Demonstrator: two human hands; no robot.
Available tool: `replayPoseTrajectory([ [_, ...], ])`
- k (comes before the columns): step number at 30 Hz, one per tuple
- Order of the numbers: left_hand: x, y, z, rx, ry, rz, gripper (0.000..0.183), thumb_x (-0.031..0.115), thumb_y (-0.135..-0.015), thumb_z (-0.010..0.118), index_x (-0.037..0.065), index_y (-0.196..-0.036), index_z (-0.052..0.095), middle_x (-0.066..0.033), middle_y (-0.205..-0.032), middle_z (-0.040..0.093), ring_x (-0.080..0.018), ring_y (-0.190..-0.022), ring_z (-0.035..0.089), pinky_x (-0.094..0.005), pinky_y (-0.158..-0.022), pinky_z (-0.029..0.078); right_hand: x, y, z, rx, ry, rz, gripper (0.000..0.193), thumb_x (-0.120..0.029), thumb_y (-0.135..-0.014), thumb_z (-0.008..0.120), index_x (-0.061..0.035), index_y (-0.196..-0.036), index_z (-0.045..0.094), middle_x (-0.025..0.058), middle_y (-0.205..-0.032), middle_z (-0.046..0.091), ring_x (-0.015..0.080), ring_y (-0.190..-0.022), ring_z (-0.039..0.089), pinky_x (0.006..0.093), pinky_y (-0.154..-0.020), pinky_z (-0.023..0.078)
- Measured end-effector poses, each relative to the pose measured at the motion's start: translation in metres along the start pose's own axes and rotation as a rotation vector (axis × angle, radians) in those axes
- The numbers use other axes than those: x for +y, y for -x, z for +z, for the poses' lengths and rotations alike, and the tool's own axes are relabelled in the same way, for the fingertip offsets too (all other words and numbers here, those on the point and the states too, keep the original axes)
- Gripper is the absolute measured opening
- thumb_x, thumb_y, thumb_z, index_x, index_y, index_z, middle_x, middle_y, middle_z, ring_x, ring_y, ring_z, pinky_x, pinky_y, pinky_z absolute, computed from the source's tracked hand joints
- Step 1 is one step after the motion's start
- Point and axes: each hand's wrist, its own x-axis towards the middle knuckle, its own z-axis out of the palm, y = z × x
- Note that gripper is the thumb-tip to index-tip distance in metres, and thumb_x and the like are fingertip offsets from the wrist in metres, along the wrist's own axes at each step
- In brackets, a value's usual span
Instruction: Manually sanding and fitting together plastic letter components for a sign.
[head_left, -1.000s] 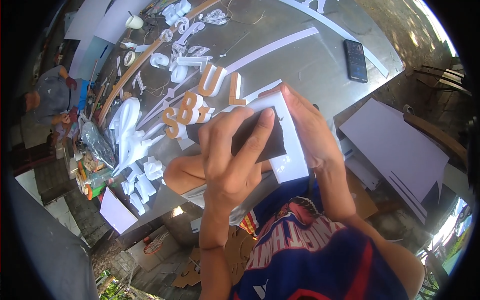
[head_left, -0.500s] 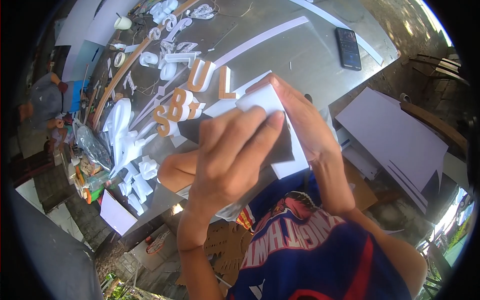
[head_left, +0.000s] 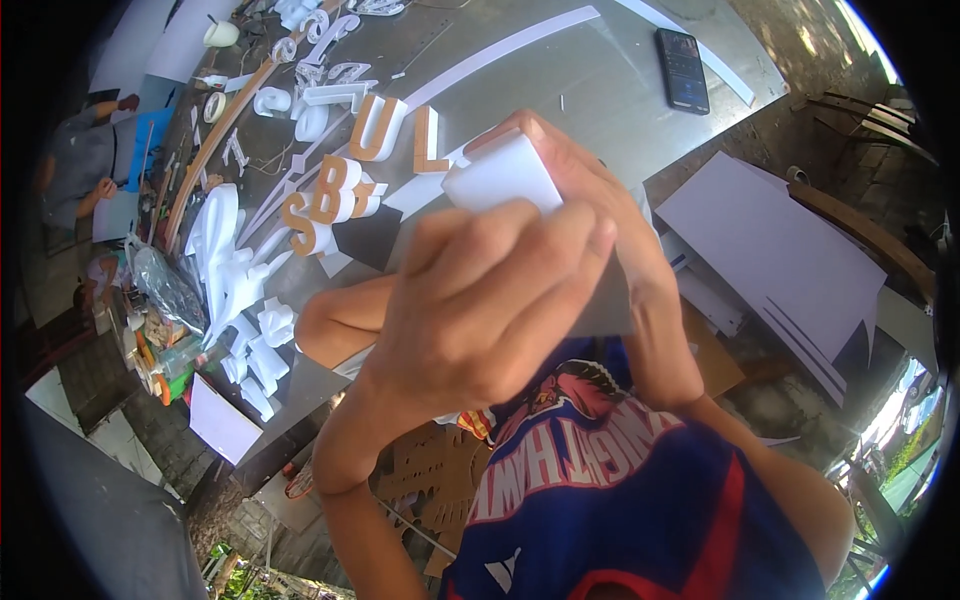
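Note:
A white piece of board or foam (head_left: 505, 175) with smooth faces is held up in front of me, above the table's near edge. My right hand (head_left: 585, 180) is closed around its far right side, the fingers mostly behind it. My left hand (head_left: 490, 295) is closed, its curled fingers against the near edge of the white piece. Whatever lies between those fingers is hidden. Beyond my hands stand several letter-shaped pieces (head_left: 380, 128) with brown faces and white sides. A dark flat sheet (head_left: 368, 238) lies beside them.
The metal table (head_left: 480, 85) carries a phone (head_left: 682, 72), long white strips (head_left: 520, 60), white offcuts (head_left: 230, 265) and a roll of tape (head_left: 214, 107). Large white sheets (head_left: 770, 250) lie at right. A person (head_left: 85, 150) is at far left.
My left hand has moved nearer and lower along the white piece, which is now tilted differently. The dark, torn-edged sheet seen under my left fingers is now hidden. The view has shifted slightly.

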Motion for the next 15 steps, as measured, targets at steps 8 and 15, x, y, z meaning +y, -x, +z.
replayPoseTrajectory([
  [8,-0.038,-0.016,-0.044,0.196,0.128,-0.180,0.026,0.012,-0.091,0.057,-0.008,-0.106,0.066,-0.0160,-0.103,0.063,-0.0235,-0.094,0.059,-0.0306,-0.078,0.047,-0.009,0.011,0.005,-0.100,-0.245,-0.031,0.048,-0.045,-0.095,0.050,-0.0033,-0.118,0.054,0.0043,-0.101,0.058,0.0085,-0.090,0.053,0.0231,-0.077,0.046],
  [15,-0.020,-0.008,-0.046,0.238,0.157,-0.119,0.044,0.027,-0.093,0.058,-0.017,-0.097,0.061,-0.0229,-0.094,0.065,-0.0277,-0.084,0.061,-0.0337,-0.068,0.050,-0.002,0.005,-0.005,-0.113,-0.286,-0.051,0.043,-0.044,-0.095,0.051,-0.0045,-0.112,0.056,0.0036,-0.098,0.058,0.0075,-0.088,0.053,0.0236,-0.076,0.046],
])
